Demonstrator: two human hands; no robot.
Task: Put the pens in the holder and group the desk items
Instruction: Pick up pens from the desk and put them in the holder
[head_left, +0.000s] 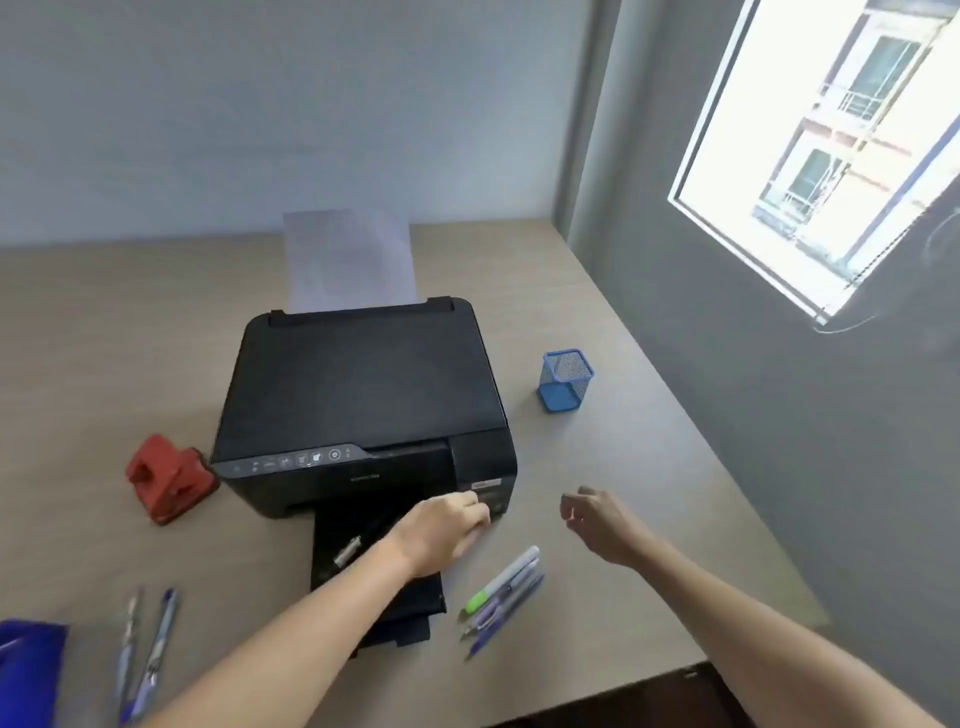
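Nearest the camera, the two forearms reach out over the desk. The left hand is curled shut at the front of the printer, above its black output tray — whether it grips anything cannot be told, since the knuckles hide the fingertips. The right hand hangs above bare desk with fingers loosely bent and nothing in it.

The pens are not yet gathered. A bunch of them lies just right of the tray, below the hands; two more pens lie far left, beside a blue object cut off by the edge; something small and silvery rests on the tray. The blue mesh holder stands empty, as far as can be seen, to the right of the printer. A red hole punch sits to its left.

The step looks like the start of collecting pens. Next, probably, the right hand should drop to the nearby bunch, pinch it and carry it up to the holder — tips down.
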